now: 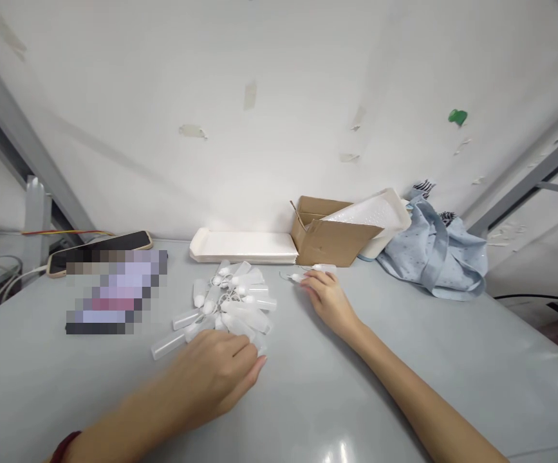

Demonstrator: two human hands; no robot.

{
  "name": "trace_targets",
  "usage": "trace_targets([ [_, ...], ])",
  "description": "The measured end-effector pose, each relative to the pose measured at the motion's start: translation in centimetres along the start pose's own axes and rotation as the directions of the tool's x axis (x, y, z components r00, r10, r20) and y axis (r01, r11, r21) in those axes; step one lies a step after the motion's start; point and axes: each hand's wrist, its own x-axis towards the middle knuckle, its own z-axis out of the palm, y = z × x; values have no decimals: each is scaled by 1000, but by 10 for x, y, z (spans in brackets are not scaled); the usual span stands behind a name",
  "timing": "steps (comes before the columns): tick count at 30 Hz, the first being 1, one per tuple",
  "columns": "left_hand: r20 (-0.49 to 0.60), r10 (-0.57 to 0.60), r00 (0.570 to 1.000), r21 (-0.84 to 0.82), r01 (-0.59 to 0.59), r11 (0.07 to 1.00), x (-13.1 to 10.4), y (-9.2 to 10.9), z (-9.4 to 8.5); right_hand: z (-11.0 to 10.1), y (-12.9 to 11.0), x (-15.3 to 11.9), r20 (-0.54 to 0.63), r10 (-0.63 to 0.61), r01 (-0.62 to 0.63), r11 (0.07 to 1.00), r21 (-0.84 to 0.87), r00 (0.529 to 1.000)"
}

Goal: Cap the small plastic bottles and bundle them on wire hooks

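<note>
A loose pile of translucent white plastic tubes (247, 315) with rounded white tips and thin looped cords lies in the middle of the table. At the near side of this pile is my left hand (221, 370), its fingers curled in around the end of one tube, most of which the hand hides. Farther right, in front of the cardboard box, my right hand (329, 302) rests low with bent fingers on another tube (296, 278), whose white tip and thin cord stick out to the left. One more tube (325, 267) lies just beyond those fingers.
White stacked trays (244, 247) lie along the wall, beside an open cardboard box (339, 241) with a white tray (370, 215) leaning in it. A light blue cloth bag (436, 254) sits right. Left are a phone (100, 252) with a cable and a blurred-out device (119, 289).
</note>
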Motion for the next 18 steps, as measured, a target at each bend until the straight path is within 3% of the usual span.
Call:
trace_targets([
  [5,-76,-71,995,-25,69,997,1,-9,-2,-20,-19,-1,-78,66,-56,990,127,995],
  [10,-101,-310,945,-211,285,935,2,-11,-4,-30,-43,-11,-79,78,-57,968,243,994],
  [15,9,-443,896,-350,418,838,2,-10,-4,-30,-57,-17,-198,-222,258,950,178,955],
  [18,42,-517,855,-389,490,780,3,-10,-6,-32,-63,-18,-200,-305,340,924,173,931],
])
